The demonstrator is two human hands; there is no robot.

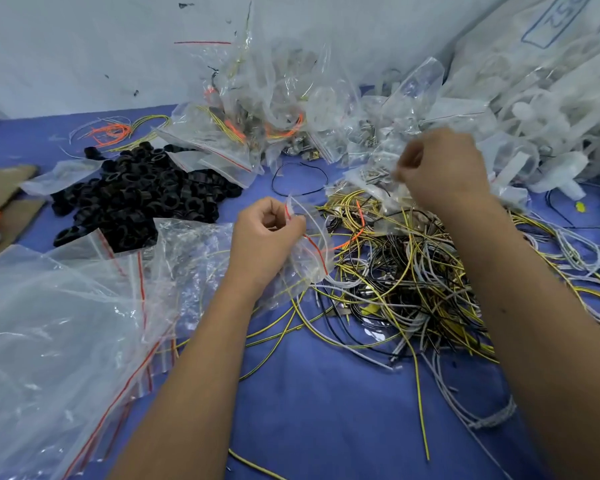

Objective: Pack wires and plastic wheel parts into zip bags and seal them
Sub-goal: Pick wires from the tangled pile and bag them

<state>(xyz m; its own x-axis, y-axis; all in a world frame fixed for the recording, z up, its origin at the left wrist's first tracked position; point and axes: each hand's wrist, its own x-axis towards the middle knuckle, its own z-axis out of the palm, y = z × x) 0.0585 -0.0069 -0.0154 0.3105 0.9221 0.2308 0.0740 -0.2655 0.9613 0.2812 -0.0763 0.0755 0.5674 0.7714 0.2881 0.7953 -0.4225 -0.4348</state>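
A small zip bag [309, 244], thin and slippery, is pinched at its mouth by the left hand [267, 237]; the right hand [444, 168] is curled, its hold unclear.

We see the right hand [442, 171] smeared by motion, so what its fingers pinch stays unclear, perhaps a thin wire. The left hand [265, 237] covers part of the small zip bag [309, 251]. The picture's left edge cuts off the empty bags [59, 327] and the cardboard [4, 188].
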